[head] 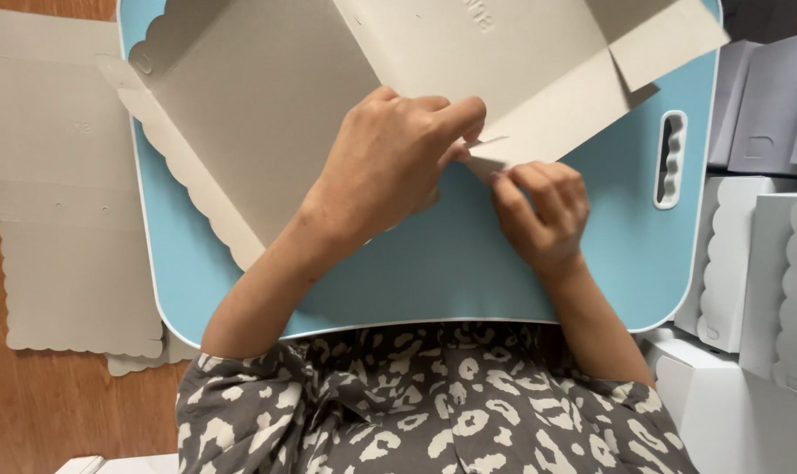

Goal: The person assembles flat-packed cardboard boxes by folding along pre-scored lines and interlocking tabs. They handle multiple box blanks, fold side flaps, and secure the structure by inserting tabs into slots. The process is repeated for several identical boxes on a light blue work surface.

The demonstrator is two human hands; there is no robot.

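- The left hand (389, 158) lies knuckles-up on a grey die-cut cardboard box blank (275, 96), fingers curled and thumb and forefinger pinched on a small flap at the blank's near edge; the flat of the hand appears to weigh the sheet down so it cannot slide
- The right hand (543, 211), just beside the left and touching the same flap (490, 158), is closed to a pinch, its fingertips nipping the flap's corner, seemingly to bend it along a crease
- The blank rests half unfolded on a light blue lap tray (433, 272) beneath both hands; its long axis runs crosswise, from beyond the left hand to past the right
- Its scalloped edge (183, 175) slants out to the left of the left wrist, and a square flap (666, 39) sticks out beyond the right hand
- More flat blanks (60, 219) lie stacked well left of the left arm, on a wooden floor (29, 404)
- Folded white boxes (758, 263) with scalloped flaps stand to the right of the right forearm
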